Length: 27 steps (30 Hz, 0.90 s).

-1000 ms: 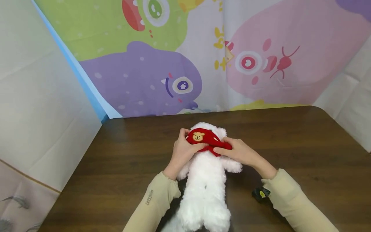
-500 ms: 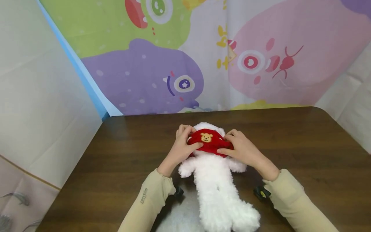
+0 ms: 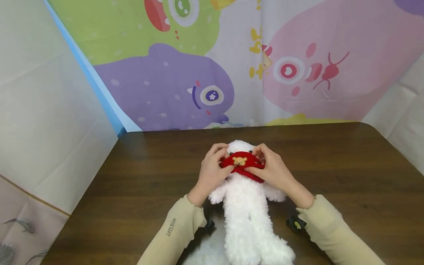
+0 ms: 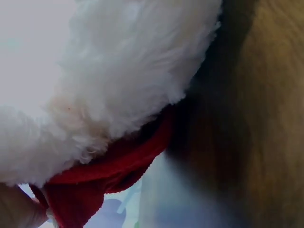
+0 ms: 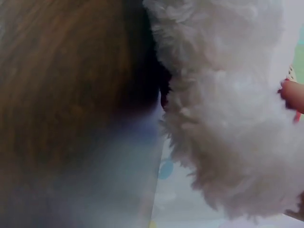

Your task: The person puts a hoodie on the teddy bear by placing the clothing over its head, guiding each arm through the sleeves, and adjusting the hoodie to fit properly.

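A white fluffy plush toy [image 3: 246, 213] lies on its back on the brown table, head away from me. Across its neck and lower face sits a red cloth scarf [image 3: 251, 173] with a tan bear-face patch; two dark eyes show just above it. My left hand [image 3: 212, 169] pinches the scarf's left side between thumb and fingers. On the right side, my right hand [image 3: 273, 171] pinches the same scarf, thumb at its lower edge. In the left wrist view the red scarf [image 4: 114, 166] wraps beneath white fur. White fur [image 5: 237, 114] hides most of it in the right wrist view.
The dark wooden table [image 3: 149, 173] extends to both sides of the toy. A cartoon-printed curtain [image 3: 185, 84] hangs behind its far edge. Left of the toy's legs is a grey patch [image 3: 210, 244] that I cannot identify. A black device [image 3: 296, 223] sits under my right wrist.
The toy has shifted right, its legs swinging right. The scarf has come down off the face, so the eyes now show. Both my hands have moved slightly right, still holding the scarf.
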{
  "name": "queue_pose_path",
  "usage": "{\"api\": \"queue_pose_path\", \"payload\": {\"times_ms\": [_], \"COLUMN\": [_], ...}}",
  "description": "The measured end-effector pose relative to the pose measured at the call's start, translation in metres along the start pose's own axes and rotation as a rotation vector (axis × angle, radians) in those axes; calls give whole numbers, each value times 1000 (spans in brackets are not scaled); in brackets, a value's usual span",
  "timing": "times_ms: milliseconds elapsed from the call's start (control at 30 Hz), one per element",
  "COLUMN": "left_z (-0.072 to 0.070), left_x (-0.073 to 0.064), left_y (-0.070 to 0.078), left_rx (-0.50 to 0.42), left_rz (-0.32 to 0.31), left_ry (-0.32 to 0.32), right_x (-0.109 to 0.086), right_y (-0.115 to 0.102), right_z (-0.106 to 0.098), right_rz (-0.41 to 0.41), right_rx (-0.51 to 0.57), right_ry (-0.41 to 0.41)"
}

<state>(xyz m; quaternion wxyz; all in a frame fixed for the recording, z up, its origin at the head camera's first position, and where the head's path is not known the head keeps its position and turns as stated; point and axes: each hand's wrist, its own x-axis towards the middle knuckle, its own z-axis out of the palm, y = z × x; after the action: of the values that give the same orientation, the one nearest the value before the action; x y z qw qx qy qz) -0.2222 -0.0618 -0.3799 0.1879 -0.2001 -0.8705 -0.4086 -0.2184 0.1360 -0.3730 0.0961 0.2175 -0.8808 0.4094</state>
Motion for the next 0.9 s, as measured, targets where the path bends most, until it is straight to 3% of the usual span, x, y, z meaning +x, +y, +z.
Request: {"api": "queue_pose_path", "payload": {"times_ms": [233, 433, 567, 800, 900], "left_z": [5, -2, -6, -2, 0], "left_x": [0, 0, -2, -2, -4], "left_y": [0, -6, -11, -9, -7], "left_rx": [-10, -171, -171, -146, -40], "left_rz": [4, -40, -39, -75, -30], "left_ry": [-10, -174, -252, -249, -203], "right_x": [0, -3, -5, -10, -13], "right_y": [-2, 1, 8, 18, 19], "right_z": [-3, -11, -16, -17, -17], "right_rz": [-37, -16, 5, 47, 40], "right_rx": [-52, -134, -161, -109, -69], "right_ry": [-9, -53, -83, -125, -149]}}
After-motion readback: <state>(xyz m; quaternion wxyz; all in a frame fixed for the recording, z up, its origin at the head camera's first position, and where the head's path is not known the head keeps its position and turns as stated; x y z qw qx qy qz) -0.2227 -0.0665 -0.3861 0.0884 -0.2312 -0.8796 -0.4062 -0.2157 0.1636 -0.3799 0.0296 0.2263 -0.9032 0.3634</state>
